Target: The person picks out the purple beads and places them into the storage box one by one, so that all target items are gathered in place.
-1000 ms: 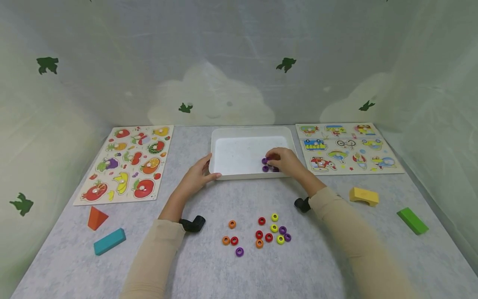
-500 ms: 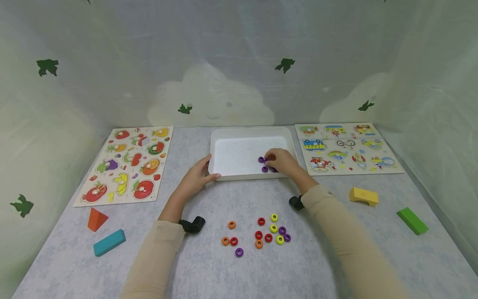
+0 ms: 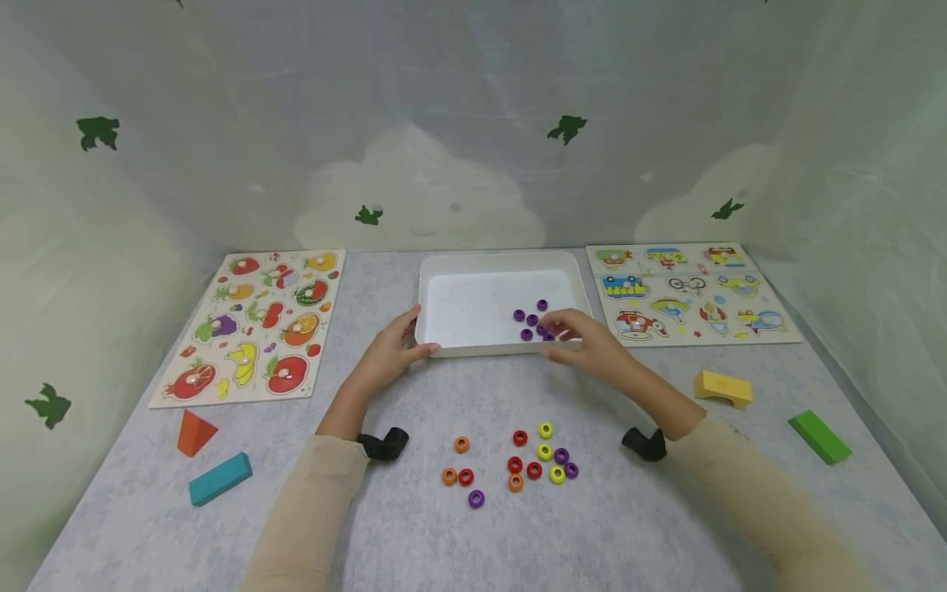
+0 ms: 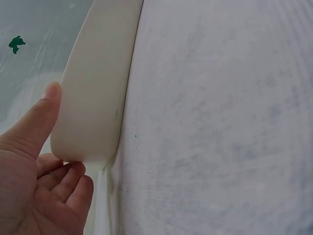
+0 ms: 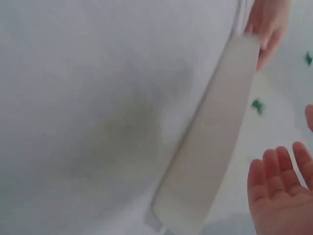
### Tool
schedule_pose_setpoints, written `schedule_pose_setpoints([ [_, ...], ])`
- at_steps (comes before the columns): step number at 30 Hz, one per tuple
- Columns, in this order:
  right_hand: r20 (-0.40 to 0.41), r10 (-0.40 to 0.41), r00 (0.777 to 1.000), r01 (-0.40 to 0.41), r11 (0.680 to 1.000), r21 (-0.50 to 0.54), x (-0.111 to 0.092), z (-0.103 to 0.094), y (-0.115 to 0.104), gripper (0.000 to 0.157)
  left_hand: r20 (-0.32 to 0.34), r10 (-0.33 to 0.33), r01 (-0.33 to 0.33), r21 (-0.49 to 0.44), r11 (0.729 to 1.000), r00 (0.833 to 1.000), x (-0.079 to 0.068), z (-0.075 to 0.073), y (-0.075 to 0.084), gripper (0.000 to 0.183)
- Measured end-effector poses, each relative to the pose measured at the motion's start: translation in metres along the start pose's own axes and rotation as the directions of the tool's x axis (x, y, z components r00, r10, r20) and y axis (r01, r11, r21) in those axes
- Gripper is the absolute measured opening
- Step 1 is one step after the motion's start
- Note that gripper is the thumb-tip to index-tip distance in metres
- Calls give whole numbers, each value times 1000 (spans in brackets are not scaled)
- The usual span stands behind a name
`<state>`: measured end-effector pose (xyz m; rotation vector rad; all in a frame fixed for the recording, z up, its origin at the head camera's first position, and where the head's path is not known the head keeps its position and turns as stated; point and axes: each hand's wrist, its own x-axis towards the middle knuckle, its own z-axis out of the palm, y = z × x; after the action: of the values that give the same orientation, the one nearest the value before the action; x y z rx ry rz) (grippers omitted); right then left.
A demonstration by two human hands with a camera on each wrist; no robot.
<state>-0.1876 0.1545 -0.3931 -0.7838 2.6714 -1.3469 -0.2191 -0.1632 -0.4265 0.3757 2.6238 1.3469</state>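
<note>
A shallow white tray (image 3: pixel 473 308) stands at the back middle of the table. My left hand (image 3: pixel 388 349) holds its front left corner; in the left wrist view the thumb lies on the rim and the fingers curl at the side wall. Several purple beads (image 3: pixel 532 320) lie loose in the tray's front right part. Over the tray's front right edge is my right hand (image 3: pixel 588 345), its fingers parted and nothing between them. The right wrist view shows that hand's spread fingers (image 5: pixel 274 178) apart from the tray wall (image 5: pixel 210 132).
Several red, orange, yellow and purple beads (image 3: pixel 534 470) lie on the table in front. A fruit puzzle board (image 3: pixel 247 325) is at the left, a vehicle puzzle board (image 3: pixel 688 292) at the right. Orange (image 3: pixel 196 432), teal (image 3: pixel 220 478), yellow (image 3: pixel 722 388) and green blocks (image 3: pixel 819 437) flank them.
My right hand has let go of the purple beads, opened, and drawn back toward the front right. More purple beads show in the tray. The left hand has stayed on the corner.
</note>
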Motion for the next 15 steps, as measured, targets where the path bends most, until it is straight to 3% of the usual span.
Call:
schedule_pose_setpoints([
  [7,157,-41,987,25,995,100,-57,16,-6,41,-7,-9,9,14,1000,1000,1,0,0,88],
  [15,374,-9,927,-61,983,173,-84,28,4,27,0,-11,11,9,1000,1000,-1,0,3,88],
])
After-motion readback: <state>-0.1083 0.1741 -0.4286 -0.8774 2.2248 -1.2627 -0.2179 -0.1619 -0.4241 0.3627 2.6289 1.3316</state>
